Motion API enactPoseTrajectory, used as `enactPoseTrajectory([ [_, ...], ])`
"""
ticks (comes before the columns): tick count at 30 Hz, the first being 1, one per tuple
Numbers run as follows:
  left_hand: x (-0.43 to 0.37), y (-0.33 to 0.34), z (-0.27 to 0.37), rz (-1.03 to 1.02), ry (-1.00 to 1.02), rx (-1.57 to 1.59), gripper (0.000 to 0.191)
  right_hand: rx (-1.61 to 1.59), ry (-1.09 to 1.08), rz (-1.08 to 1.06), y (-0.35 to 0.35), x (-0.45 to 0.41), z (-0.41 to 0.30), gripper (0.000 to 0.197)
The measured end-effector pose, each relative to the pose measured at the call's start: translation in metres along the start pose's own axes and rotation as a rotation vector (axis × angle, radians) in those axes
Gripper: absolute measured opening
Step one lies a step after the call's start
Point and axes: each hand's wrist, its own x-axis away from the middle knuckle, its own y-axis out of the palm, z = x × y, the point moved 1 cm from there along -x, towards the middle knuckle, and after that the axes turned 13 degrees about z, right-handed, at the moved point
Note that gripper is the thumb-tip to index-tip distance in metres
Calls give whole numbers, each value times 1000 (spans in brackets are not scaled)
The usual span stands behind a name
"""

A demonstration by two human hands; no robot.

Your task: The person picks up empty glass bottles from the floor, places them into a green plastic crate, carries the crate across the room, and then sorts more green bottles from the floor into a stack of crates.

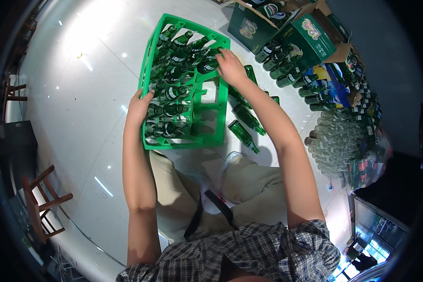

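Note:
A green plastic bottle crate stands on the floor in front of my knees. Upright green glass bottles fill its left columns and far end, while several cells at the near right hold none. My left hand grips the crate's left rim, thumb inside by a bottle and fingers outside. Over the far right rim reaches my right hand, its fingers around the neck of a green glass bottle in the crate; the fingers hide that neck. Several loose green bottles lie on the floor right of the crate.
Green cardboard cartons with bottles stand at the far right. Rows of green bottles and a mass of clear glass bottles stand along that side. A wooden chair is at the left, on the tiled floor.

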Motion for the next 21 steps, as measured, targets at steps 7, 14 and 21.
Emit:
enactPoseTrajectory([
  [7,5,13,5,49,99,-44,53,320,195,-410,38,-16,21,35],
  [14,4,16,13,25,21,-9,45,329,112,-570,35,-47,39,39],
  [21,-12,12,7,-35,-52,87,32,75,112,-573,20,-68,36,46],
])
